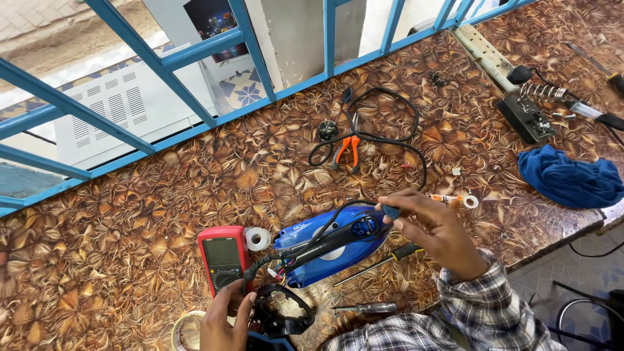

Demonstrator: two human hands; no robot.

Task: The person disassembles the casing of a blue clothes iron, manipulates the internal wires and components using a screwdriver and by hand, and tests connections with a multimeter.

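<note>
1. A blue clothes iron lies on its side near the bench's near edge, with its black cord running off toward the middle of the bench.
2. The right hand rests on the iron's handle end, its grip pinching a small blue knob between thumb and fingertips.
3. The left hand touches the lower end of a red multimeter just left of the iron; whether its grip is clenched or released I cannot tell.
4. A white tape roll sits between the multimeter and the iron.
5. Two screwdrivers lie beside the iron, near the edge.
6. Orange pliers lie mid-bench; a blue cloth sits at the right edge.
</note>
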